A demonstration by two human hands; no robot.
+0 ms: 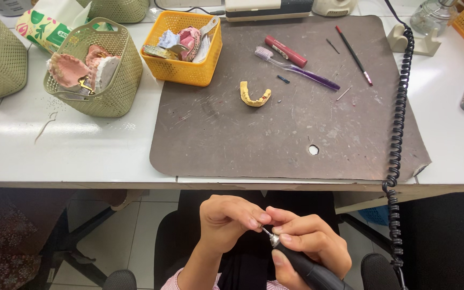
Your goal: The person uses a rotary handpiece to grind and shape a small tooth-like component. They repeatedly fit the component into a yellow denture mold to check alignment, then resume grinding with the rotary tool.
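I see a white table (81, 145) | brown work mat (275, 134) on it | on the mat: yellow dental cast (255, 95), purple toothbrush (296, 67), red tube (285, 51), thin brush (353, 55) | off the mat: two green baskets (95, 67), orange basket (188, 48) (all holding dental pieces) | black coiled cord (398, 118) along the right edge

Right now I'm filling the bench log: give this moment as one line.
left hand: pinching something small, hidden | right hand: gripping black rotary handpiece, tip at left fingers | mat: yellow dental cast, purple toothbrush
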